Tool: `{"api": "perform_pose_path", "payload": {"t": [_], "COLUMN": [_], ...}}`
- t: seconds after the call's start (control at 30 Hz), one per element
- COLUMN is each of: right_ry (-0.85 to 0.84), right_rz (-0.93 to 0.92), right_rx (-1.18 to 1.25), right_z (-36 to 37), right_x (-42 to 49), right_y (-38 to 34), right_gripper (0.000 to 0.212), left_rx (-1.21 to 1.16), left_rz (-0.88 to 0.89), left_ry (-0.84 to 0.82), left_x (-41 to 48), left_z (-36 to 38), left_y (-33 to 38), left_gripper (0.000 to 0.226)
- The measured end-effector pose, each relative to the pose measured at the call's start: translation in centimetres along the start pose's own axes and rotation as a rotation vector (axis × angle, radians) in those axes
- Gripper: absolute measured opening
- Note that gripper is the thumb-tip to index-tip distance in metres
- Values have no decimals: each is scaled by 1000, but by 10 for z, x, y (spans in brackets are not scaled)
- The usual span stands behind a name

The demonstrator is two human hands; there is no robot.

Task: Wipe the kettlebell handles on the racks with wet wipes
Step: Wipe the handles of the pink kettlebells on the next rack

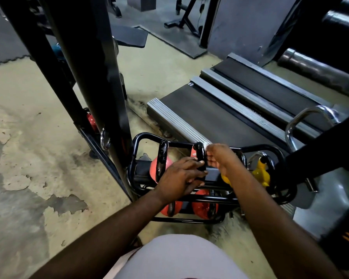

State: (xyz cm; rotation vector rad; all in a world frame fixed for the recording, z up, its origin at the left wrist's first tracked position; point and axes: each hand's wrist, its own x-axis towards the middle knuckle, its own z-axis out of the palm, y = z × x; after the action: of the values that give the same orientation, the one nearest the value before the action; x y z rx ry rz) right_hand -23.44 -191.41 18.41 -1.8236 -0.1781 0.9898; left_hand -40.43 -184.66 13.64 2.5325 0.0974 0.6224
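Note:
A low black tubular rack (256,147) holds red and yellow kettlebells. My left hand (179,177) rests on the middle red kettlebell, steadying it at the base of its black handle (200,153). My right hand (222,158) is closed against the right side of that handle, with a scrap of white wet wipe (209,147) showing at my fingertips. Another red kettlebell (163,164) with a scuffed black handle stands to the left. A yellow kettlebell (261,173) stands to the right. Two more red kettlebells (201,206) sit on the lower tier.
A black machine frame (101,67) rises just left of the rack. Two treadmill decks (220,115) lie behind it. A chrome handle (308,121) and a black beam (326,146) crowd the right side. The concrete floor (28,158) on the left has peeling paint.

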Motion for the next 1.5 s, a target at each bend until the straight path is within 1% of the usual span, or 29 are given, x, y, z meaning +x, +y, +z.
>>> {"api": "perform_pose_path", "payload": {"t": [0.07,0.13,0.2,0.23,0.27,0.3,0.33,0.37,0.4,0.43,0.47,0.53,0.6,0.63,0.67,0.73,0.8,0.83,0.9,0.97,1.0,1.03,1.1,1.13,1.17,1.27,1.4,1.5], "right_ry": [-62,-47,10,42,61,65,37,-11,-72,-112,-137,-164,-198,-208,-212,-194,-133,-89,5,43,24,-16,-126,-174,-187,-154,-125,-65], "right_rz": [32,-21,-109,-164,-229,-286,-332,-379,-422,-452,-468,-488,-495,-500,-501,-490,-450,-421,-307,-116,-20,65,193,215,212,139,25,12], "right_rx": [132,156,76,-19,-158,-366,-651,-974,-1289,-1521,-1680,-1877,-1973,-1978,-1953,-1821,-1629,-1480,-1084,-501,-236,-32,218,284,334,443,494,427], "right_z": [-4,-7,-6,-3,2,8,15,24,33,43,52,64,69,69,66,59,44,33,13,0,-4,-6,-6,-7,-9,-15,-10,-5], "right_x": [-6,-7,-1,5,11,16,20,18,17,13,9,4,6,6,8,14,23,29,34,30,25,20,13,8,5,-6,-3,-2], "right_y": [9,12,4,-5,-15,-26,-39,-53,-63,-69,-72,-71,-69,-71,-74,-79,-78,-73,-56,-31,-20,-10,6,11,17,35,26,14], "right_gripper": [22,19,15,15,15,12,4,7,16,22,24,24,22,22,22,20,19,19,21,20,20,20,22,23,22,14,9,11], "left_rx": [2,11,22,24,22,19,16,10,5,3,4,11,21,24,26,22,18,16,15,8,6,6,4,6,10,7,33,59], "left_rz": [4,5,6,8,11,15,21,21,17,11,7,8,17,21,26,22,25,30,27,22,21,17,5,7,12,49,46,43], "left_ry": [-7,-11,-10,-10,-9,-9,-7,-4,-5,-3,1,8,16,26,31,37,36,33,31,40,36,30,20,19,20,37,34,31], "left_x": [0,-1,0,0,0,0,1,1,1,1,1,0,-1,-2,-1,-1,-2,-1,-2,-2,-2,-2,-3,-2,-2,-1,0,-2], "left_z": [0,0,0,0,-1,-2,-2,-2,-2,-1,1,5,7,7,7,6,5,5,4,6,7,8,7,6,6,7,10,9], "left_y": [0,1,2,2,3,3,3,3,3,2,1,0,-1,-1,-1,0,-1,-1,-1,-1,-1,-1,-2,-2,-3,-2,-1,-1], "left_gripper": [31,32,31,31,30,29,29,29,29,29,29,30,31,31,31,31,31,31,30,30,30,31,31,31,31,30,31,32]}}
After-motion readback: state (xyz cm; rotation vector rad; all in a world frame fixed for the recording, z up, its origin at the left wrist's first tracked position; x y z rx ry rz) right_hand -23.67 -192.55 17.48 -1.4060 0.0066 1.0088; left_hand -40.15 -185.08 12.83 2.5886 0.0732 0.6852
